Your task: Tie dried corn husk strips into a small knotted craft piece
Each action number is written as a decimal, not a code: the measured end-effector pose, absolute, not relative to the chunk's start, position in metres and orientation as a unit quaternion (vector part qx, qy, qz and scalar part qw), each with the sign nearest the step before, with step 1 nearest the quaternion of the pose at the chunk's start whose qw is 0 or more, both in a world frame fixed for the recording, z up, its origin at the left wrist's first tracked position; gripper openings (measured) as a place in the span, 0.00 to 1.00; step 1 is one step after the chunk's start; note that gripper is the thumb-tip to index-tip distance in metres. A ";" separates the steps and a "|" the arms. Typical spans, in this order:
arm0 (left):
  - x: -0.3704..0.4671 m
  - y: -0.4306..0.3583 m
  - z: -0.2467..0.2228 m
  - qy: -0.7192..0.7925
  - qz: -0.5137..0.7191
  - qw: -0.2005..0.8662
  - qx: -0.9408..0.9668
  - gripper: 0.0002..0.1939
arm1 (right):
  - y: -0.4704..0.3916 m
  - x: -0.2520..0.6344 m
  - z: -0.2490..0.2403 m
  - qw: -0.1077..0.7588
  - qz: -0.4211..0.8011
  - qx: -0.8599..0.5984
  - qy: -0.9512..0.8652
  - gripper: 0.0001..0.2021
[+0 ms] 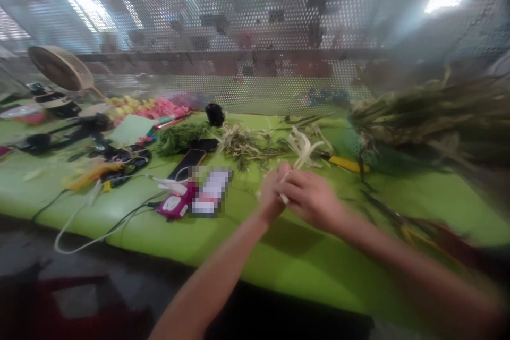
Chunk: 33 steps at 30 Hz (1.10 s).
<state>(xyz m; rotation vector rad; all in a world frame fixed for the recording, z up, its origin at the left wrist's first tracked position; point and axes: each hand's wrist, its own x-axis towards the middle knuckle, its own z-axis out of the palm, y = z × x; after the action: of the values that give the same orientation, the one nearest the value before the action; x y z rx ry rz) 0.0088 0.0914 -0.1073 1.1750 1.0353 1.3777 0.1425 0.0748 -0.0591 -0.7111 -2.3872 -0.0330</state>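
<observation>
My left hand (271, 194) and my right hand (313, 196) are closed together over the green tabletop. A pale dried plant stem (305, 151) with curling, strip-like ends rises out of their grip. Its white lower tip shows below the right fingers. Most of the left fingers are hidden behind the right hand. Just beyond the hands lies a loose pile of dried plant scraps (243, 141). A yellow-handled cutter (348, 163) rests right of the stem, its front end partly covered by scraps.
At the right, a green basket (354, 141) holds long dried stalks (430, 111). Left of the hands are phones, a purple power bank (177, 204) and looping cables. Farther left stand a fan (59, 69) and pink and yellow flowers (159, 109). Perforated metal (247, 85) borders the back.
</observation>
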 end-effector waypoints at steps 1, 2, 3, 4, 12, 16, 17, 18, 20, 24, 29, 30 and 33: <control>0.008 0.092 -0.109 0.432 0.565 0.473 0.519 0.08 | 0.074 0.142 -0.059 0.324 -0.023 -0.268 -0.907 0.10; 0.007 0.093 -0.111 0.431 0.562 0.443 0.549 0.07 | 0.073 0.143 -0.059 0.336 -0.022 -0.277 -0.900 0.10; 0.006 0.096 -0.112 0.427 0.566 0.429 0.560 0.06 | 0.075 0.145 -0.059 0.356 -0.009 -0.293 -0.887 0.10; 0.005 0.100 -0.113 0.424 0.577 0.431 0.549 0.06 | 0.077 0.148 -0.058 0.379 0.013 -0.315 -0.870 0.10; 0.001 0.110 -0.101 0.348 0.565 0.644 0.381 0.09 | 0.116 0.165 -0.063 0.478 0.292 -0.414 -0.718 0.06; -0.002 0.106 -0.097 0.308 0.547 0.691 0.359 0.08 | 0.127 0.167 -0.073 0.490 0.338 -0.410 -0.691 0.07; -0.003 0.105 -0.097 0.299 0.546 0.696 0.358 0.08 | 0.128 0.167 -0.076 0.488 0.337 -0.409 -0.693 0.07; -0.003 0.105 -0.097 0.293 0.547 0.699 0.356 0.09 | 0.128 0.167 -0.078 0.483 0.332 -0.408 -0.700 0.07; -0.004 0.106 -0.098 0.298 0.552 0.697 0.349 0.11 | 0.127 0.167 -0.081 0.465 0.315 -0.404 -0.721 0.07; -0.004 0.107 -0.098 0.332 0.552 0.691 0.327 0.14 | 0.126 0.168 -0.087 0.431 0.258 -0.382 -0.776 0.07; -0.004 0.108 -0.097 0.330 0.548 0.711 0.293 0.15 | 0.130 0.174 -0.092 0.379 -0.027 -0.319 -0.868 0.12; -0.004 0.108 -0.097 0.335 0.550 0.711 0.281 0.16 | 0.131 0.175 -0.092 0.358 -0.086 -0.296 -0.881 0.15; -0.003 0.109 -0.098 0.363 0.542 0.708 0.270 0.16 | 0.131 0.177 -0.091 0.313 -0.177 -0.238 -0.902 0.19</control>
<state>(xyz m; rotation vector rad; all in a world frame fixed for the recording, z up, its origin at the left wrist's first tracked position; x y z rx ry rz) -0.0030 0.1091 -0.0984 0.5998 0.8054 1.2037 0.1774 0.1315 -0.0908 -0.6286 -2.3781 -0.4676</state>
